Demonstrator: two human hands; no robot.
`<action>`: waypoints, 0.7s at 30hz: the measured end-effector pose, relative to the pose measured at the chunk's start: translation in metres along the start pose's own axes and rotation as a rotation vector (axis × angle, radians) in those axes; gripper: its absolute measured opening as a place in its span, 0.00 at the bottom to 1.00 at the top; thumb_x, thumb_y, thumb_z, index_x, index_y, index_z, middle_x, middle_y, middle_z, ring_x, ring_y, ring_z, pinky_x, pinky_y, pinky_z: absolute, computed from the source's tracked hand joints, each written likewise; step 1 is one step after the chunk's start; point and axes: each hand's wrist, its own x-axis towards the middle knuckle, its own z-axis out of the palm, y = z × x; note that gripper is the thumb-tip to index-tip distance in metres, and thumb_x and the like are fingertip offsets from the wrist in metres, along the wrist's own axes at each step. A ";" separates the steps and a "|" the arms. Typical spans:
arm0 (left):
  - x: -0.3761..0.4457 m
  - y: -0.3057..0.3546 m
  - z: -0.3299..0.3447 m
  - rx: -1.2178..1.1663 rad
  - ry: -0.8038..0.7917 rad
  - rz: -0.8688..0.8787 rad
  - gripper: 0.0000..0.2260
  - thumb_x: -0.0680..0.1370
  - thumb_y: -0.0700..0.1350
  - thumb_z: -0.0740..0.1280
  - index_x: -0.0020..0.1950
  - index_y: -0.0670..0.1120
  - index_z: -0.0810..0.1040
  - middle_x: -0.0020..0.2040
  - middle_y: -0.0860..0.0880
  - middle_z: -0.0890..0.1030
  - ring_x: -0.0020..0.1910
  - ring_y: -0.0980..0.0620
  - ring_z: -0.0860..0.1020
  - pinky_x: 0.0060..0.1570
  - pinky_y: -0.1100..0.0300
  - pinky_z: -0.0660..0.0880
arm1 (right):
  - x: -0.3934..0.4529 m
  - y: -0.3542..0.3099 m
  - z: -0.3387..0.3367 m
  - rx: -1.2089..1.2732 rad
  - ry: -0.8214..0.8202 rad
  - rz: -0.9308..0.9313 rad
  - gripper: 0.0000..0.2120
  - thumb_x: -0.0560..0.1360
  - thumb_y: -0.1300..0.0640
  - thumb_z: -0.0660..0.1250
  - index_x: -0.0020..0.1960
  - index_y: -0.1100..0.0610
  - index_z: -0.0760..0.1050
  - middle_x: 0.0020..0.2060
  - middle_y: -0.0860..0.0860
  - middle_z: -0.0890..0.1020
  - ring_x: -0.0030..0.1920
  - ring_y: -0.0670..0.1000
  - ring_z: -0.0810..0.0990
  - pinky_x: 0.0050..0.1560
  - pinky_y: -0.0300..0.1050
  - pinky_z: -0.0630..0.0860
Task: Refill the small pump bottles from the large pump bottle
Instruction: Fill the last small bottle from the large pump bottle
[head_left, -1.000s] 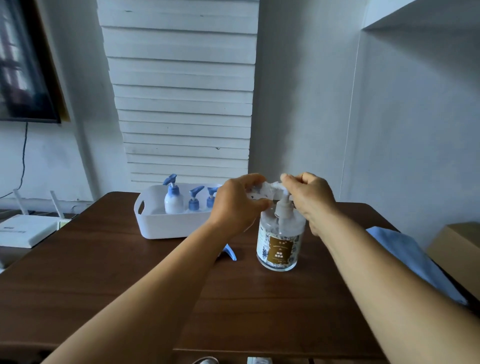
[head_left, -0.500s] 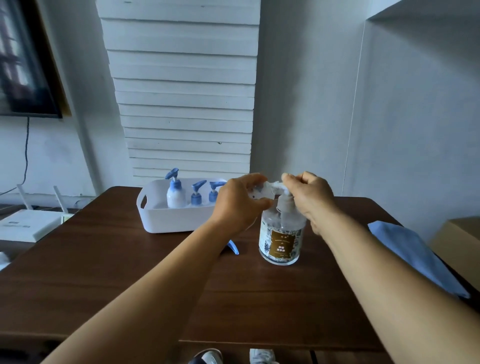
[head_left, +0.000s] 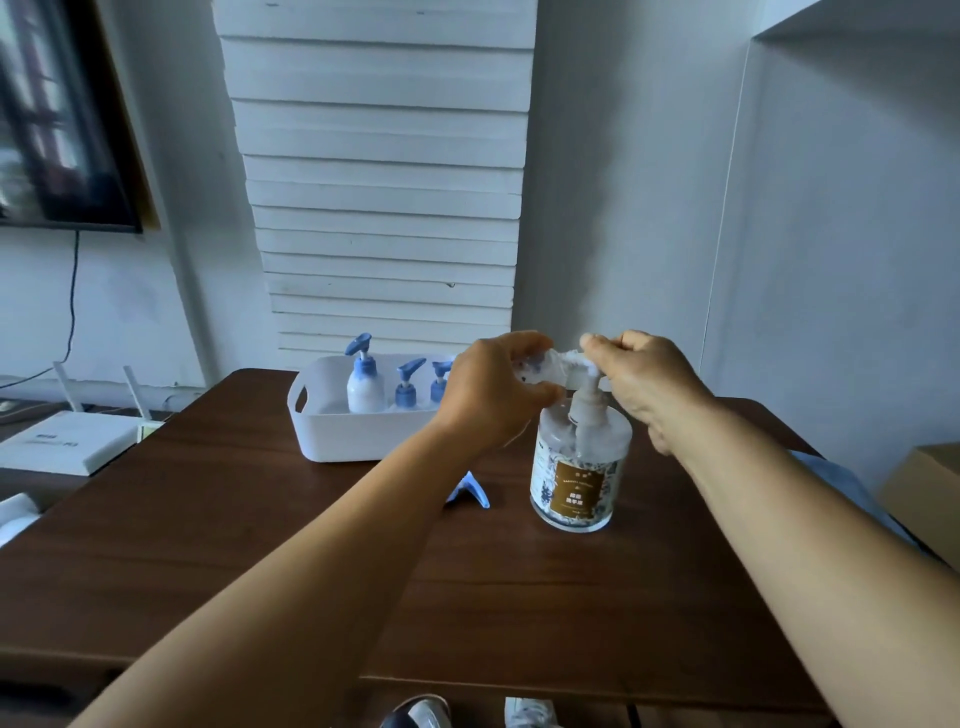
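- While my left hand (head_left: 488, 397) curls round a small clear bottle (head_left: 537, 366), I hold it tipped sideways, its mouth at the spout of the big bottle's pump.
- My right hand (head_left: 647, 387) sits on top of that pump head (head_left: 584, 371), fingers curled over it.
- That big clear bottle (head_left: 579, 470) stands upright on the brown table (head_left: 260, 519), brown label facing me.
- Just left of it a loose blue pump top (head_left: 470, 491) lies on the wood, partly hidden by my forearm.
- Farther back, a white tub (head_left: 337, 431) holds three small bottles with blue pumps (head_left: 363, 382).
- At the table's right edge lies a pale blue cloth (head_left: 836, 480).
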 end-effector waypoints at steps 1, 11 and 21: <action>0.001 0.000 0.001 0.000 0.000 0.000 0.23 0.69 0.45 0.75 0.63 0.50 0.76 0.51 0.56 0.80 0.49 0.59 0.77 0.51 0.69 0.70 | 0.000 0.002 0.001 0.007 0.008 0.002 0.15 0.77 0.46 0.62 0.41 0.56 0.73 0.37 0.50 0.77 0.41 0.48 0.74 0.33 0.38 0.67; 0.002 -0.001 0.000 0.001 0.000 -0.012 0.22 0.69 0.45 0.74 0.62 0.51 0.77 0.50 0.57 0.80 0.47 0.59 0.76 0.50 0.67 0.71 | -0.001 0.002 0.004 0.069 0.015 0.028 0.14 0.77 0.47 0.63 0.43 0.57 0.74 0.37 0.49 0.77 0.39 0.46 0.73 0.34 0.41 0.68; -0.001 -0.003 0.002 -0.007 -0.011 -0.007 0.22 0.69 0.45 0.75 0.62 0.50 0.76 0.52 0.56 0.81 0.47 0.59 0.77 0.48 0.70 0.68 | -0.003 0.004 0.003 0.058 0.029 0.021 0.14 0.77 0.46 0.63 0.41 0.56 0.73 0.36 0.49 0.77 0.40 0.48 0.74 0.34 0.40 0.67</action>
